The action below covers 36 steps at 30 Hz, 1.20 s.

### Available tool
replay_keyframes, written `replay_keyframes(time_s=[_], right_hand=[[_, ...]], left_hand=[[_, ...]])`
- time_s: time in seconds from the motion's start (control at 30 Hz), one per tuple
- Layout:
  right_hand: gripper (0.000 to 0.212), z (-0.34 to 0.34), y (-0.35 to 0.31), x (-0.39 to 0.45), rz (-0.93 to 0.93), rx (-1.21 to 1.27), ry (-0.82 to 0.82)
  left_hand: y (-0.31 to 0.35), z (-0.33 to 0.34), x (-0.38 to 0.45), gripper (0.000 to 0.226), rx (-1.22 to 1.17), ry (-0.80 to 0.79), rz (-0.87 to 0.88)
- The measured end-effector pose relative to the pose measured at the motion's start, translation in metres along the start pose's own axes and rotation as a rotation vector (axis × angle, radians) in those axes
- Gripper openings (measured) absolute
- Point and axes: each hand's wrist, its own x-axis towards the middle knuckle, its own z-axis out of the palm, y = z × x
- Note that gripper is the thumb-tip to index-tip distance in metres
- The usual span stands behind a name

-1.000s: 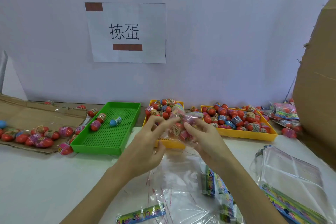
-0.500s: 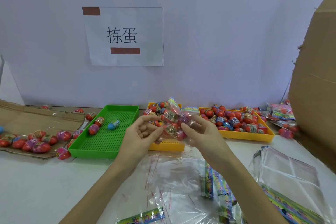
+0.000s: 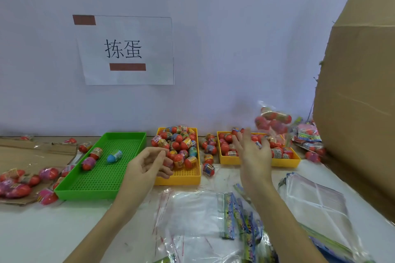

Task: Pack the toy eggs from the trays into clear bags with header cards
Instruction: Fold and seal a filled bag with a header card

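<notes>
Since half second ago, filled clear plastic bag of red toy eggs [image 3: 273,120] has left both hands, airborne toward packed pile at right; right hand [image 3: 254,151] grip spread, left hand [image 3: 147,162] loosely curled, empty; next bag due.

Likely packing workshop: egg trays [image 3: 230,159], bag stacks [image 3: 316,203].

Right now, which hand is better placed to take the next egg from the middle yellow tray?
Left. The left hand hovers empty at the near edge of the middle yellow tray, beside its eggs. The right hand is open over the right yellow tray, farther away.
</notes>
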Motion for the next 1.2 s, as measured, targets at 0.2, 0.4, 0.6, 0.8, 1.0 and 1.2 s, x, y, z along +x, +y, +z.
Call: replay_keyframes(time_s=[0.2, 0.4, 0.6, 0.8, 1.0, 1.2], right_hand=[[0.065, 0.002, 0.006, -0.006, 0.197, -0.1, -0.049], [0.024, 0.006, 0.011, -0.009, 0.088, -0.265, -0.166], [0.032, 0.003, 0.023, -0.009, -0.089, -0.672, -0.312], [0.027, 0.004, 0.034, -0.011, -0.085, -0.852, -0.425], [0.039, 0.004, 0.024, -0.016, -0.22, -1.066, -0.774], [0.035, 0.003, 0.012, -0.019, -0.376, -1.125, -0.941]], left_hand=[[-0.002, 0.002, -0.003, 0.012, 0.174, -0.053, 0.066], [-0.001, 0.004, -0.01, 0.006, 0.57, -0.258, 0.334], [-0.007, 0.011, -0.018, 0.043, 0.764, -0.688, 0.372], [-0.012, 0.013, -0.018, 0.031, 0.878, -0.69, 0.433], [-0.008, 0.015, -0.019, 0.017, 0.728, -0.385, 0.351], [-0.008, 0.01, -0.013, 0.017, 0.6, -0.25, 0.225]])
